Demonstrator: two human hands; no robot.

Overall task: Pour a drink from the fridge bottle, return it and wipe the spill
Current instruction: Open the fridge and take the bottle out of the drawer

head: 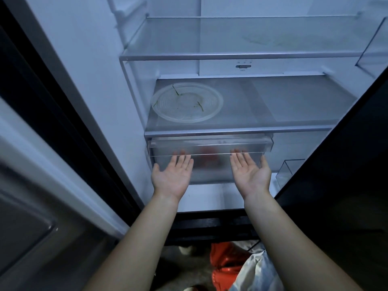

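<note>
left hand [172,177] | right hand [249,175] | palms up, fingers spread, empty, tips under drawer [210,143] lip at 12

Glass fridge shelf [273,106], clear round plate [186,102] lying on it

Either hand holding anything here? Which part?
Nothing is held. Left hand and right hand are open, palms up, fingertips at the front of the clear crisper drawer.
</note>
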